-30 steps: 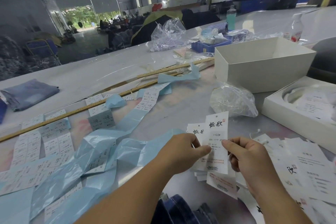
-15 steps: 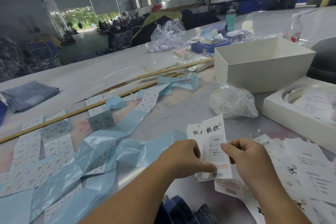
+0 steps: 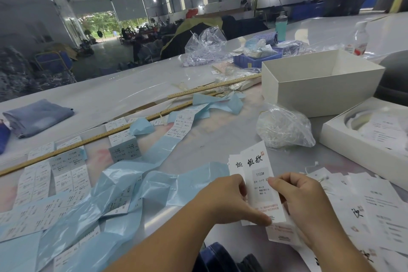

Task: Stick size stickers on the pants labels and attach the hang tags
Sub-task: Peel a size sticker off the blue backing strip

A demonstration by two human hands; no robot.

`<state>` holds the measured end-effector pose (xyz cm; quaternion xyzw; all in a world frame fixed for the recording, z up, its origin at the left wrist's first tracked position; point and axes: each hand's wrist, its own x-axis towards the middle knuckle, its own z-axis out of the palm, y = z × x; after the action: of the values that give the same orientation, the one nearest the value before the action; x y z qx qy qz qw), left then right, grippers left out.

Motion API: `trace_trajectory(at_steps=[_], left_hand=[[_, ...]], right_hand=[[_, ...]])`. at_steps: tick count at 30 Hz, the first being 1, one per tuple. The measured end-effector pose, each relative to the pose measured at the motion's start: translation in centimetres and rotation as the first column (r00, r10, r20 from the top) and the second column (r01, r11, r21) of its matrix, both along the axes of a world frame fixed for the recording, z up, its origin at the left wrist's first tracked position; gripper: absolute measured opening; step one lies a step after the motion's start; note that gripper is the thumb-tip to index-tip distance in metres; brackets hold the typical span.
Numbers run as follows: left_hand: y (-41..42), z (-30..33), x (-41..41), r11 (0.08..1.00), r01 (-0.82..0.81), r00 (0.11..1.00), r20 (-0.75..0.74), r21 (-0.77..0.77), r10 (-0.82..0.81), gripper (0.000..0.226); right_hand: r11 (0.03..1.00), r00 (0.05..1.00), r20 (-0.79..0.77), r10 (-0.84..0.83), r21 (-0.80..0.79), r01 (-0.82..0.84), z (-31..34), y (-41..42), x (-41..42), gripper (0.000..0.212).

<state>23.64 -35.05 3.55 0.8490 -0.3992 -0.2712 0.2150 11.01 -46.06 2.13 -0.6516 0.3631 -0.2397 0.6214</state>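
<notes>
A white hang tag (image 3: 259,174) with black characters and a size sticker marked 1103# stands upright over a small stack of tags. My left hand (image 3: 227,201) pinches the tag's lower left edge between thumb and fingers. My right hand (image 3: 302,199) grips its right edge, thumb pressed on the sticker. Sheets of white size stickers (image 3: 55,174) on pale blue backing strips (image 3: 136,185) spread across the table to the left. More white tags (image 3: 375,207) lie at the right. Dark pants (image 3: 223,258) show at the bottom edge.
A clear bag of tag strings (image 3: 284,128) lies behind the tags. An open white box (image 3: 318,93) and a white box lid (image 3: 344,137) stand at the right. Wooden rulers (image 3: 123,127) cross the table (image 3: 123,93). Folded denim (image 3: 37,115) lies far left.
The tag has come lower and closer to the stack. Both hands have closed in on it, and my right thumb now presses on the sticker.
</notes>
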Motion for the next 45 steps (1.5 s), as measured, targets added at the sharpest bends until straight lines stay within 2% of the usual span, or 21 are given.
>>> trace_trajectory(at_steps=[6, 11, 14, 16, 18, 22, 25, 27, 30, 32, 33, 34, 36, 38, 39, 41, 43, 45], left_hand=[[0.1, 0.2, -0.3, 0.999, 0.032, 0.999, -0.011, 0.023, -0.032, 0.070], [0.2, -0.2, 0.2, 0.999, 0.026, 0.999, -0.027, 0.030, -0.025, 0.061], [0.2, -0.3, 0.5, 1.000, -0.013, 0.991, -0.134, -0.017, 0.011, 0.058], [0.1, -0.3, 0.7, 0.998, -0.043, 0.971, -0.237, -0.047, 0.031, 0.050], [0.2, -0.4, 0.9, 0.994, -0.085, 0.959, -0.277, -0.062, 0.065, 0.039], [0.0, -0.4, 1.1, 0.988, -0.148, 0.979, -0.146, -0.046, 0.140, 0.027], [-0.2, -0.2, 0.6, 0.979, -0.202, 0.978, -0.054, -0.026, 0.200, 0.037], [-0.3, -0.2, 0.1, 0.979, -0.204, 0.973, 0.106, 0.004, 0.203, 0.043], [-0.3, 0.4, -0.2, 0.979, -0.201, 0.916, 0.353, -0.006, 0.190, 0.030], [-0.1, 0.8, 0.1, 0.976, -0.206, 0.888, 0.406, -0.072, 0.218, 0.015], [-0.1, 0.9, 0.3, 0.963, -0.231, 0.892, 0.365, -0.138, 0.267, 0.011], [0.0, 1.2, 0.5, 0.931, -0.281, 0.907, 0.253, -0.235, 0.338, 0.018], [0.2, 2.2, 0.3, 0.815, -0.434, 0.900, -0.153, -0.383, 0.408, 0.039], [0.4, 3.4, -0.2, 0.775, -0.540, 0.798, -0.493, -0.328, 0.348, 0.056], [0.6, 3.9, -0.4, 0.792, -0.532, 0.762, -0.577, -0.300, 0.293, 0.058], [0.7, 4.8, -1.1, 0.822, -0.466, 0.771, -0.605, -0.328, 0.196, 0.045], [0.8, 5.5, -1.6, 0.817, -0.455, 0.812, -0.543, -0.355, 0.217, 0.028], [1.2, 6.2, -1.8, 0.810, -0.470, 0.813, -0.530, -0.350, 0.243, 0.021]], right_hand=[[0.997, 0.999, 0.036, -0.009, 0.082, 0.006, -0.2, -0.1, 0.0, 0.020], [0.997, 0.998, 0.066, 0.000, 0.081, -0.005, -0.4, -0.2, 0.1, 0.021], [0.995, 0.992, 0.125, -0.019, 0.105, 0.006, -0.6, -0.4, 0.1, 0.027], [0.989, 0.984, 0.173, -0.046, 0.149, 0.020, -0.5, -0.5, 0.1, 0.029], [0.979, 0.973, 0.215, -0.081, 0.200, 0.037, -0.4, -0.5, 0.1, 0.028], [0.963, 0.946, 0.282, -0.163, 0.256, 0.089, -0.4, -0.7, 0.0, 0.019], [0.958, 0.929, 0.321, -0.182, 0.270, 0.095, -0.3, -0.8, -0.1, 0.014], [0.959, 0.927, 0.340, -0.156, 0.277, 0.060, -0.2, -0.8, 0.0, 0.015], [0.961, 0.927, 0.358, -0.109, 0.277, 0.005, 0.0, -0.8, 0.1, 0.026], [0.972, 0.942, 0.330, -0.059, 0.232, -0.021, 0.2, -0.8, 0.2, 0.035], [0.977, 0.949, 0.313, -0.039, 0.210, -0.029, 0.3, -0.7, 0.2, 0.035], [0.980, 0.955, 0.295, -0.023, 0.193, -0.036, 0.2, -0.7, 0.2, 0.034], [0.982, 0.966, 0.258, 0.023, 0.174, -0.070, 0.3, -0.7, 0.1, 0.033], [0.977, 0.970, 0.228, 0.089, 0.168, -0.129, 0.6, -0.5, 0.1, 0.032], [0.974, 0.969, 0.217, 0.119, 0.163, -0.157, 0.9, -0.3, 0.1, 0.031], [0.970, 0.963, 0.196, 0.183, 0.120, -0.209, 1.3, 0.1, 0.1, 0.033], [0.968, 0.955, 0.184, 0.231, 0.059, -0.245, 1.7, 0.6, 0.0, 0.034], [0.965, 0.949, 0.198, 0.243, 0.047, -0.257, 2.2, 1.1, -0.2, 0.029]])
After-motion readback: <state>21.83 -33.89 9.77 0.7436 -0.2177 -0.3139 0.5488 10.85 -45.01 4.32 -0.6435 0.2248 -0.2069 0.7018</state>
